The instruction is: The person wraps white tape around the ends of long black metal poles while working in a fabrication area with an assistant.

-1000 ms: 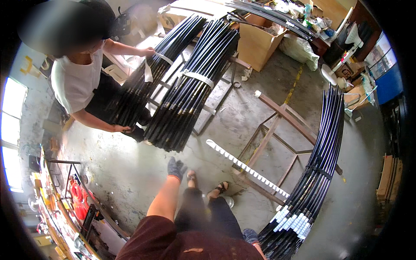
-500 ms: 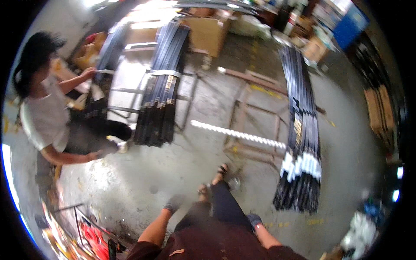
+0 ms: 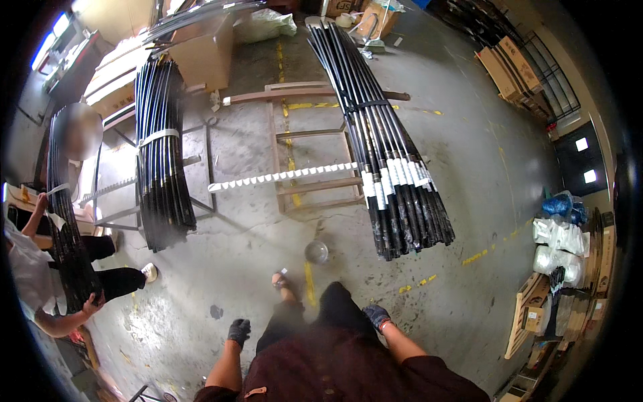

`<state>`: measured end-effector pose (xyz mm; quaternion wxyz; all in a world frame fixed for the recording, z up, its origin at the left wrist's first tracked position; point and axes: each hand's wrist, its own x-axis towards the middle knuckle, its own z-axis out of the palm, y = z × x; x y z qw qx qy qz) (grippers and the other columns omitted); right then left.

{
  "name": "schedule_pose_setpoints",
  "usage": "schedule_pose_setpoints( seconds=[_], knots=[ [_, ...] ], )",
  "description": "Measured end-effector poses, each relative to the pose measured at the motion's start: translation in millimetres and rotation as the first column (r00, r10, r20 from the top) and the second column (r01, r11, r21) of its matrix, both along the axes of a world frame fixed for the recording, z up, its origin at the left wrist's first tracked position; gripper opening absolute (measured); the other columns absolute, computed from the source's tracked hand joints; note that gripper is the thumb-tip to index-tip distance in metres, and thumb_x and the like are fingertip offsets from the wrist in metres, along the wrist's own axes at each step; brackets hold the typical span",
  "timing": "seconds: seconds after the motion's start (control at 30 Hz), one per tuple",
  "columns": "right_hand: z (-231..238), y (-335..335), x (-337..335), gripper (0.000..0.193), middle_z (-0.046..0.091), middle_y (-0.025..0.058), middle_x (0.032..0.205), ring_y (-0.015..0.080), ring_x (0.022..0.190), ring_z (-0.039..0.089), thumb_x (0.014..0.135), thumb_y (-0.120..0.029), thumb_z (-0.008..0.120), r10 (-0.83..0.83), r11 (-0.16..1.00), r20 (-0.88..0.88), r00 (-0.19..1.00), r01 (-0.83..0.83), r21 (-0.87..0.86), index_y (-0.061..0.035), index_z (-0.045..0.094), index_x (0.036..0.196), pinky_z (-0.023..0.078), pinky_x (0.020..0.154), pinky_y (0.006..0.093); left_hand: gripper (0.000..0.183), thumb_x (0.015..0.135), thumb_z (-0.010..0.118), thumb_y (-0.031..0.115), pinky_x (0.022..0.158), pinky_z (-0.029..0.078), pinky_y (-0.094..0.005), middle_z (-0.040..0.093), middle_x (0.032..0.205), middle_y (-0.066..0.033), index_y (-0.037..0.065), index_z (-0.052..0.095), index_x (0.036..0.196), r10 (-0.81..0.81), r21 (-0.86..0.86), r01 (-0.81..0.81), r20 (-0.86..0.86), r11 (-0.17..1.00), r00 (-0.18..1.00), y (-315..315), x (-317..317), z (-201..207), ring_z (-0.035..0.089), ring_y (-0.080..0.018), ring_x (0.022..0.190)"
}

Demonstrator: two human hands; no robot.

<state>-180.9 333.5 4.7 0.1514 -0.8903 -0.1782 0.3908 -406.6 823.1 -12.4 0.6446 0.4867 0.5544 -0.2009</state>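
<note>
My left hand (image 3: 239,331), in a dark grey glove, hangs by my left thigh with its fingers curled in and nothing visible in them. By my right thigh is my right hand (image 3: 377,316), gloved alike, its fingers loosely stretched and holding nothing. Both hands are apart from the things around. Nearest to the right hand lies a bundle of long black rods (image 3: 395,174) with white wraps near its close end, resting across a brown metal rack (image 3: 274,144). A white notched bar (image 3: 284,175) runs along that rack to the bundle.
Another black rod bundle (image 3: 159,147), tied with a white band, rests on a stand to the left. At far left a co-worker (image 3: 30,268) grips a third bundle (image 3: 63,221). A round clear dish (image 3: 316,252) lies on the floor ahead. Cartons (image 3: 512,70) stand at the right.
My view has turned right, so racks and bundles appear further left. The co-worker's lower hand is now on the end of the third bundle. My hands stay low beside my legs.
</note>
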Motion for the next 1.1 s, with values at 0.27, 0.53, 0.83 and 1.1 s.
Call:
schedule_pose_setpoints(
  seconds=[0.27,0.53,0.83,1.1],
  knots=[
    [-39,-133,-5,0.034,0.060,0.0170,0.116,0.0307,0.110,0.056,0.089,-0.031,0.049,0.097,0.899,-0.216,0.972,-0.179,-0.399,-0.0081,0.066,0.107,0.044,0.093,0.0408,0.048,0.083,0.066,0.039,0.064,0.049,-0.0358,0.063,0.097,-0.0050,0.009,0.053,0.119,-0.556,0.372,0.435,0.337,0.820,0.760,-21,136,-94,0.061,-0.0189,0.083],
    [-30,-324,113,0.022,0.068,0.0145,0.091,0.0355,0.089,0.064,0.078,-0.026,0.059,0.250,0.864,-0.127,0.960,-0.280,-0.418,-0.0081,0.067,0.087,0.051,0.080,0.0439,0.042,0.086,0.063,0.032,0.074,0.050,-0.0345,0.064,0.096,-0.0112,-0.001,0.058,0.111,-0.763,0.659,0.552,0.052,0.511,0.645,-188,277,-78,0.060,-0.0217,0.088],
    [-16,-421,379,0.016,0.057,0.0028,0.067,0.0173,0.054,0.052,0.084,-0.027,0.061,-0.737,0.645,-0.057,0.674,0.725,0.242,-0.0150,0.055,0.075,0.041,0.047,0.0342,0.048,0.092,0.057,0.036,0.078,0.049,-0.0340,0.059,0.112,-0.0070,0.006,0.048,0.127,0.054,0.095,-0.114,0.489,0.989,0.871,-329,424,50,0.057,-0.0170,0.094],
    [34,-169,532,0.063,0.054,0.0083,0.109,0.0163,0.088,0.055,0.085,-0.032,0.067,-0.528,0.494,-0.159,0.834,0.455,0.741,-0.0098,0.033,0.133,0.048,0.074,0.0303,0.052,0.086,0.065,0.035,0.098,0.040,-0.0375,0.059,0.113,-0.0204,0.001,0.053,0.123,-0.281,0.606,-0.204,0.607,0.769,0.743,-232,556,20,0.055,-0.0329,0.109]
  ],
)
